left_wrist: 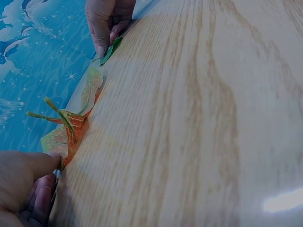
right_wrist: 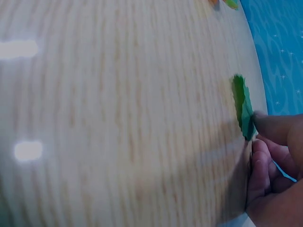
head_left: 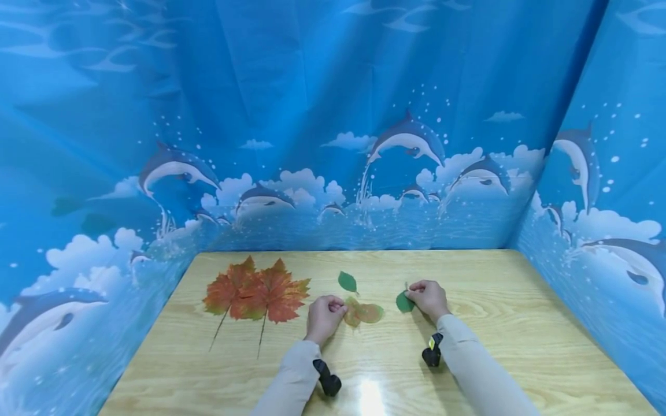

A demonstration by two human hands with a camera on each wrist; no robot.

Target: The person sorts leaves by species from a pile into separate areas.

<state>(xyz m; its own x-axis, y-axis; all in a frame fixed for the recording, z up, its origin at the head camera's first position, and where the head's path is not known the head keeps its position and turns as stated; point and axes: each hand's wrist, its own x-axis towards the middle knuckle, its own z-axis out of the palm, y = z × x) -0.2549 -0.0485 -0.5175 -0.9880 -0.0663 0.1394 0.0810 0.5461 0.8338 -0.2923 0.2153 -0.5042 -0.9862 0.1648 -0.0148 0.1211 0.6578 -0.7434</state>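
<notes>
My left hand (head_left: 325, 318) pinches the edge of an orange-green leaf (head_left: 352, 312) between thumb and finger. In the left wrist view this leaf (left_wrist: 75, 127) stands partly curled up from the table, two thin stems sticking up beside it. A second orange-green leaf (head_left: 371, 314) overlaps it on the right. To the right, my right hand (head_left: 429, 297) pinches a green leaf (head_left: 404, 302) near its stem, low over the table. The right wrist view shows that green leaf (right_wrist: 243, 108) edge-on at the fingertips. Another green leaf (head_left: 347, 281) lies behind the orange-green pair.
Two large red-orange maple leaves (head_left: 273, 290) with long dark stems overlap at the left of the wooden table (head_left: 520, 346). A blue dolphin-printed curtain (head_left: 312, 115) hangs behind the table and along its sides. Each wrist carries a black camera (head_left: 329, 381).
</notes>
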